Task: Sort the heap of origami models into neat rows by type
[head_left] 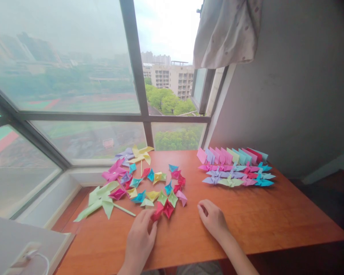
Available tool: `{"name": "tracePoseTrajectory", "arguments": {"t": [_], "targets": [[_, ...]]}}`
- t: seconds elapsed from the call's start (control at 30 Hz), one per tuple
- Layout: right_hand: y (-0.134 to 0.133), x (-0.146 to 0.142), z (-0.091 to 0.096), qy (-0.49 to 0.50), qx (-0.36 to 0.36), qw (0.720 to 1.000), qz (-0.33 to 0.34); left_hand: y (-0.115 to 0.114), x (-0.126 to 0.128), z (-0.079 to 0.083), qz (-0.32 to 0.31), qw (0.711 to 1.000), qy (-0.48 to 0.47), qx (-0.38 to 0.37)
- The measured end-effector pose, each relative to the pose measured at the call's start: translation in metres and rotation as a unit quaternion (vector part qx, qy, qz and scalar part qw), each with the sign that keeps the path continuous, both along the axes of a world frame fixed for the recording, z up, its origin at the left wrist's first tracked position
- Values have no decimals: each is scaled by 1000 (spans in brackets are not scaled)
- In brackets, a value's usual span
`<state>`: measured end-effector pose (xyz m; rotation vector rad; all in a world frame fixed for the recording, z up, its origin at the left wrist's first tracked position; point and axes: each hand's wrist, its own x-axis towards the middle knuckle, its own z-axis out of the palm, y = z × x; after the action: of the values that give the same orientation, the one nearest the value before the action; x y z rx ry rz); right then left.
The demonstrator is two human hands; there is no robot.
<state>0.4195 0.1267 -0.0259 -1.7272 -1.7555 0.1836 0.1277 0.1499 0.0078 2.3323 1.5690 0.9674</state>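
My left hand [141, 236] is at the table's front, thumb and fingers closed on a red origami piece [158, 211]. Touching that piece on its right is another red origami piece [168, 209]. Small folded paper pieces in blue, yellow, green, pink and red lie beyond in a loose ring, among them a yellow piece [153, 195] and a pink piece [182, 198]. To the right, my right hand [213, 219] rests on the wooden table [263, 217] with its fingers curled in. Nothing shows in it.
Paper pinwheels lie at the left: a green one [100, 199], a pink one [114, 170] and a yellow one [141, 154]. Rows of paper cranes [231, 181] and a row of folded paper [232, 156] stand at the back right. A window [172, 118] lies behind.
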Motion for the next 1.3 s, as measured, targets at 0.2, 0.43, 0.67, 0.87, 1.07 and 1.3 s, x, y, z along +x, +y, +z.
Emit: {"name": "tracePoseTrajectory", "arguments": {"t": [0.2,0.43,0.67,0.87,1.07,1.3], "targets": [[0,0,6,98,6,995,5,-8,4,13,-44,995,-25,82],[-16,-29,38,238,-55,963,114,-24,31,22,-178,979,19,93],[-27,-33,59,224,-69,957,173,-29,55,24,-256,960,17,112],[-30,1,48,164,-23,983,80,-35,55,15,-234,969,-24,82],[-32,53,21,48,54,995,-73,-36,46,3,-277,960,-22,23],[-23,71,2,-63,91,987,-119,-34,49,1,-278,960,-11,-26]]}}
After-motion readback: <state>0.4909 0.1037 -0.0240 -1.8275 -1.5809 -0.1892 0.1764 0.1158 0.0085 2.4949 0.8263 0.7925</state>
